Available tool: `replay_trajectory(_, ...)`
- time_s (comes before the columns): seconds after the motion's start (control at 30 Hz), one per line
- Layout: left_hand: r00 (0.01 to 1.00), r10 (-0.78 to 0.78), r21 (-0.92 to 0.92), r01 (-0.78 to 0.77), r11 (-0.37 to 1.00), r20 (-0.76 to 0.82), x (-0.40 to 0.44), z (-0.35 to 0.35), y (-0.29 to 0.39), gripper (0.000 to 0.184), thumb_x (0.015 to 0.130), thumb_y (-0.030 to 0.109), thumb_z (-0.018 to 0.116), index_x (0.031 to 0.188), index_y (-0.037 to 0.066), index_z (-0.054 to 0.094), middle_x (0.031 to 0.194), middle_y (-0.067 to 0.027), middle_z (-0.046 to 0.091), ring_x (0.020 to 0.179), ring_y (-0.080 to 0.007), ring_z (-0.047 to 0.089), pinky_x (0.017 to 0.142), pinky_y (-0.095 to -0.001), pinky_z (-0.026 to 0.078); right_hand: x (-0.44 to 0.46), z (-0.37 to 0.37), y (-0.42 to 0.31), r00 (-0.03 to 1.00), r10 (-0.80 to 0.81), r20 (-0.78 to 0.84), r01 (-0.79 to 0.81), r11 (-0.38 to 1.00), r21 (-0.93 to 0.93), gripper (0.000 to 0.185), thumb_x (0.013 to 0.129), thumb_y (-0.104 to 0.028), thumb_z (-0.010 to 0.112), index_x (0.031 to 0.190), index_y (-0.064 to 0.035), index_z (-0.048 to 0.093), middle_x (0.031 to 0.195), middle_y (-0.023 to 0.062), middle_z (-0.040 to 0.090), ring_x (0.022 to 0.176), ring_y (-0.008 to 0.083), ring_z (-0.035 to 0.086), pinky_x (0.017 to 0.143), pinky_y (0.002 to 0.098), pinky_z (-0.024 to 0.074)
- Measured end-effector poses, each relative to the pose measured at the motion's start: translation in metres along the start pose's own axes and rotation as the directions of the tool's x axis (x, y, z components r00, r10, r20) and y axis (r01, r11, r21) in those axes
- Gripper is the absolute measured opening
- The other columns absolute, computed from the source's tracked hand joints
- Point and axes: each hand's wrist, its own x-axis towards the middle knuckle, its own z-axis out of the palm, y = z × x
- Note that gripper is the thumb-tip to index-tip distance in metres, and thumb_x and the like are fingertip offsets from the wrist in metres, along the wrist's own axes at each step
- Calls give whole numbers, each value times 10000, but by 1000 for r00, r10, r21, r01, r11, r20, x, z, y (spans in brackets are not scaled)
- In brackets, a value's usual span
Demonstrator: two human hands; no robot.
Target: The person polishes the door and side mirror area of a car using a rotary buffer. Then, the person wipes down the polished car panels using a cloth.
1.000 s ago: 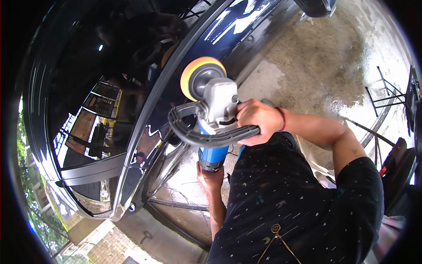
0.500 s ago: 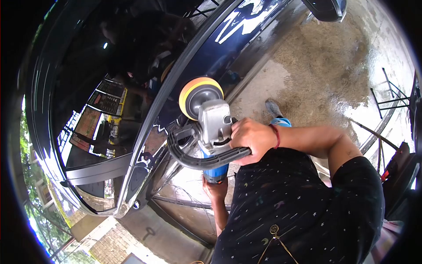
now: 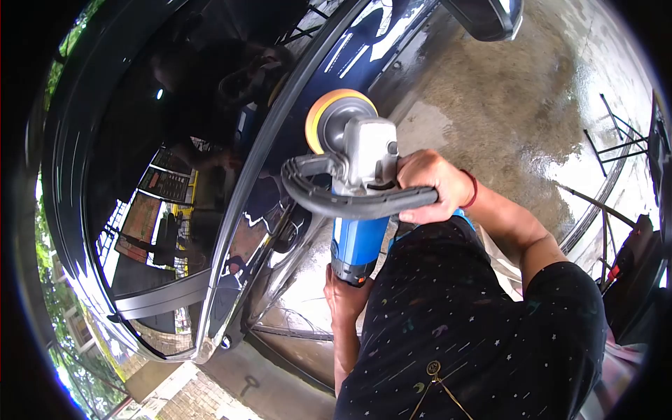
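Observation:
A blue and silver car polisher (image 3: 364, 238) is held between my two hands. My right hand (image 3: 430, 185) is closed around the right side of its black loop handle (image 3: 357, 204). My left hand (image 3: 346, 297) wraps the dark rear end of the body, its fingers partly hidden. The orange and yellow foam pad (image 3: 316, 119) on its black backing plate faces the glossy dark blue car door (image 3: 294, 150), and appears to rest on it. Whether the pad spins I cannot tell.
The car window (image 3: 189, 91) reflects the surroundings. A side mirror (image 3: 486, 17) juts out at the top. Wet concrete floor (image 3: 504, 105) lies to the right, with a black metal stand (image 3: 616, 143) on it. A door handle (image 3: 288, 234) sits left of the polisher.
The polisher has moved up and right in the view, along the door towards the side mirror, with both hands still on it. More of its blue body shows now.

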Motion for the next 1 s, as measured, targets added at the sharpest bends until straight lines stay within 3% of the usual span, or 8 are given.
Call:
replay_trajectory(0.17, 997, 54, 14, -54, 998, 52, 29, -16, 62, 790, 657, 288, 812, 1290, -104, 548, 1344, -384, 544, 1226, -530, 554, 1066, -524, 464, -6, -49, 2, 996, 10, -89, -15, 998, -58, 349, 852, -211, 797, 641, -60, 564, 566, 75, 510, 507, 254, 507, 512, 395, 368)
replay_trajectory(0.2, 988, 156, 17, -155, 988, -5, 33, -12, 62, 664, 665, 255, 798, 1193, -82, 576, 1235, -342, 597, 1139, -529, 584, 1005, -537, 487, -8, -55, 3, 993, 21, -115, -27, 999, -48, 334, 857, -205, 795, 657, -48, 579, 575, 62, 517, 503, 213, 504, 505, 371, 361)
replay_trajectory(0.3, 988, 148, -90, -145, 985, 34, 40, -24, 93, 568, 671, 229, 794, 1114, -57, 583, 1128, -293, 617, 1060, -519, 599, 937, -552, 499, -11, -68, 4, 985, 53, -166, -59, 998, -33, 287, 848, -203, 803, 698, -22, 640, 586, 63, 556, 492, 173, 523, 481, 339, 358)
replay_trajectory(0.37, 976, 212, -89, -215, 973, -41, 39, -18, 88, 501, 675, 212, 794, 1046, -39, 571, 1044, -257, 607, 1003, -510, 598, 890, -562, 497, -10, -70, 4, 987, 49, -153, -56, 998, -43, 290, 848, -207, 804, 694, -17, 647, 590, 67, 571, 493, 174, 535, 480, 334, 366)
replay_trajectory(0.57, 990, 137, -77, -138, 987, -15, 21, 2, 41, 694, 669, 230, 814, 1217, -117, 567, 1229, -354, 598, 1156, -533, 572, 1041, -518, 474, -3, -38, -5, 997, 60, -50, -66, 990, -128, 273, 843, -225, 823, 719, -43, 663, 598, 75, 588, 504, 222, 577, 497, 352, 410)
replay_trajectory(0.7, 1000, 26, -174, -28, 984, -13, -5, 6, 13, 679, 660, 228, 816, 1222, -79, 589, 1188, -316, 627, 1115, -507, 608, 994, -531, 497, 13, 1, -13, 999, 42, 16, -41, 996, -78, 231, 827, -201, 817, 719, -59, 671, 609, 93, 591, 533, 278, 595, 516, 378, 436)
replay_trajectory(0.83, 999, -52, -212, 51, 976, -2, -28, 15, -23, 547, 642, 224, 820, 1098, -23, 647, 1099, -261, 668, 1019, -478, 643, 914, -525, 516, 23, 46, -11, 997, 28, 73, -23, 998, -63, 248, 780, -216, 825, 672, -75, 652, 607, 115, 600, 549, 332, 593, 529, 416, 446)
replay_trajectory(1.0, 989, -146, -278, 134, 951, -24, -55, 22, -49, 421, 661, 209, 805, 1007, 17, 661, 949, -224, 693, 898, -443, 671, 842, -506, 530, 35, 92, -14, 983, 67, 173, -41, 988, -148, 352, 766, -357, 801, 648, -75, 628, 629, 138, 614, 617, 376, 613, 581, 464, 476)
